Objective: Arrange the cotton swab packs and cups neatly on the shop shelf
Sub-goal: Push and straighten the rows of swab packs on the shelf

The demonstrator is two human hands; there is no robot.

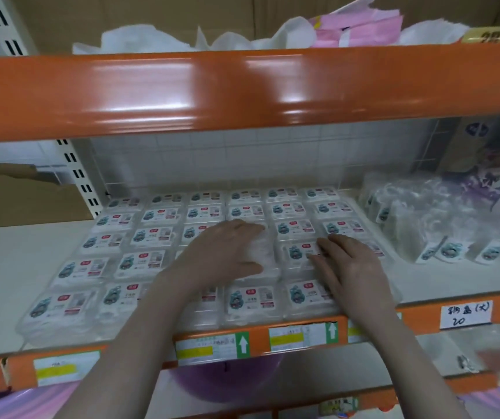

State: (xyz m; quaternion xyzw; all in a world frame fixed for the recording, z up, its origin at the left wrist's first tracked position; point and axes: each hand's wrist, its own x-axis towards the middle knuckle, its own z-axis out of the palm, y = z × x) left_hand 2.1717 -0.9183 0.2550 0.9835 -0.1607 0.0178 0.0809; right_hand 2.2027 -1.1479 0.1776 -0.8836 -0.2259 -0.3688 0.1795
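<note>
White shelf board with orange front rail (261,331) carried clear plastic cotton swab packs with white labels (152,237), six columns by about six rows, some hidden under hands; label print too blurred to read. Clear wrapped cup stacks with small tags (442,225) sat at right end, number unclear. Handwritten white tag (465,314) read "20" under characters. Two green arrow stickers (242,344) on rail. Left hand (227,255) held unlabelled clear pack (262,252), fingers curled over it. Right hand (351,264) lay flat, fingers straight, on neighbouring pack.
</note>
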